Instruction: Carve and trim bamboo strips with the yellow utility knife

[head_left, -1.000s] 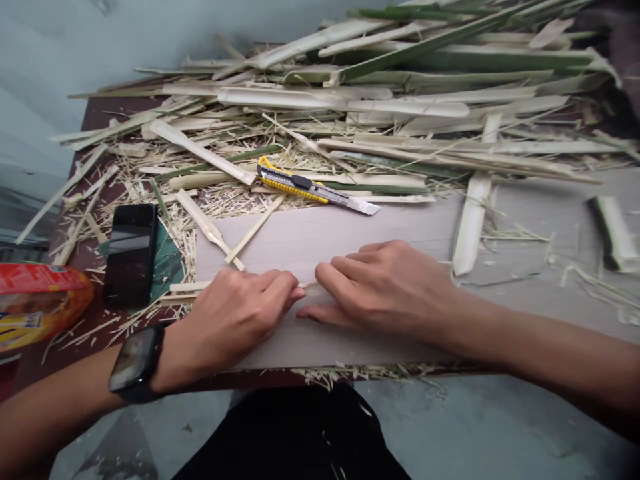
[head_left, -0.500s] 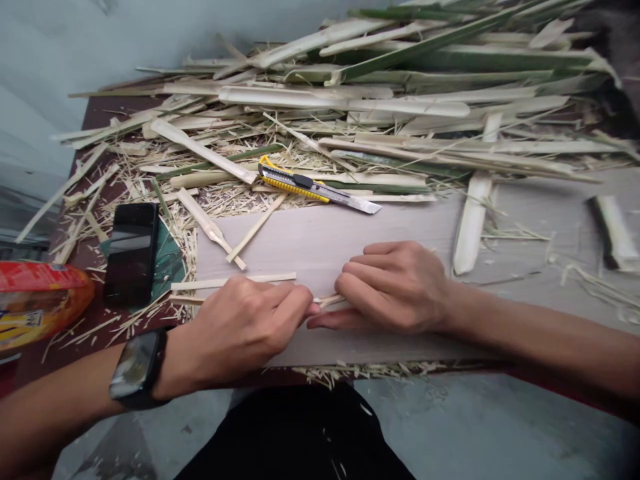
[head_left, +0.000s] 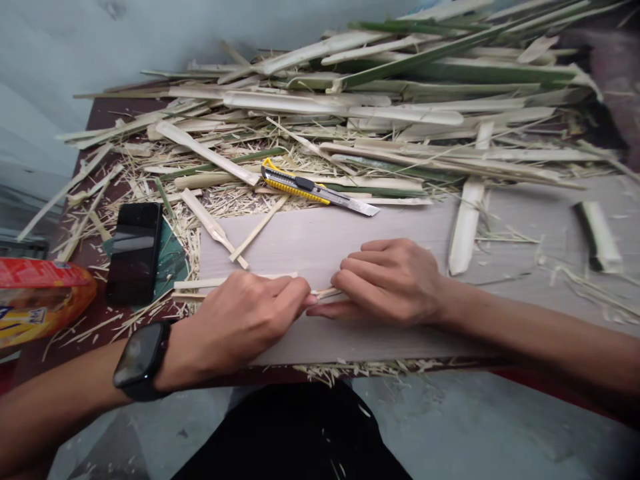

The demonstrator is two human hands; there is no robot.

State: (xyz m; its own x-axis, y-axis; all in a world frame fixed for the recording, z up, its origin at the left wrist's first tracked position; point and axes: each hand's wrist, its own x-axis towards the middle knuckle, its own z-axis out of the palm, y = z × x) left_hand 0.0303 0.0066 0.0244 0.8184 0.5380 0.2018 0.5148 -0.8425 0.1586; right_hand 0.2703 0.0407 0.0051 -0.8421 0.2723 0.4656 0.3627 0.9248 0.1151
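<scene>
My left hand [head_left: 255, 317], with a black watch on its wrist, is closed in a pinch on the end of a thin bamboo strip [head_left: 327, 292]. Close on its right, my right hand [head_left: 387, 283] curls round the same strip, fingers folded and thumb stretched towards the left fingertips. Only a short piece of the strip shows between the hands; the rest is hidden by the fingers. Both hands are low over a pale board [head_left: 305, 230]. Beyond them lies a yellow and black utility knife [head_left: 320, 189], its blade out and pointing right.
Split bamboo pieces [head_left: 340, 103] and shavings pile up along the back. A notched bamboo piece [head_left: 213, 225] lies left of the knife. At the left are a black phone [head_left: 134, 253] and a red-labelled container [head_left: 45, 300]. A flat bamboo slat [head_left: 465, 227] rests at the right.
The camera view has shifted slightly. Both hands keep their grip on the bamboo strip, and the knife and other pieces lie as before.
</scene>
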